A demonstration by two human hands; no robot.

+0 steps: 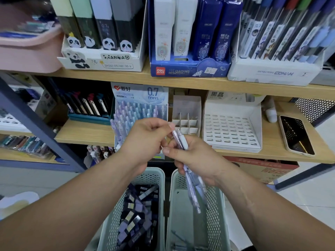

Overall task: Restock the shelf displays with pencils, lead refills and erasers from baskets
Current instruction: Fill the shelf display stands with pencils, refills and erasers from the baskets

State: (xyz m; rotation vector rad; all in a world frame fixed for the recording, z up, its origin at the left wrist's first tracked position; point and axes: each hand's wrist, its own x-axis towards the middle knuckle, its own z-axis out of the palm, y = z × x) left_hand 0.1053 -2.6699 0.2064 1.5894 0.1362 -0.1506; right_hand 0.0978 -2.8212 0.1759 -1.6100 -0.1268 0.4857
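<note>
Fingers point(169, 126) of our left hand point(146, 137) pinched the pencils point(182, 141) nearest the 0.7 mm display point(139, 104); our right hand point(198, 159) gripped them farther back.

A phone point(296, 135) lies face up near the right end of the middle shelf point(87, 133), its dark screen reflecting light. Just left of it stands a small white item point(271, 113), too blurred to identify, and behind it a black mesh bin point(315, 107). A pink tub point(30, 51) sits at the upper shelf's point(181, 81) left end. Below the middle shelf is a red-printed cardboard box point(262, 169).
</note>
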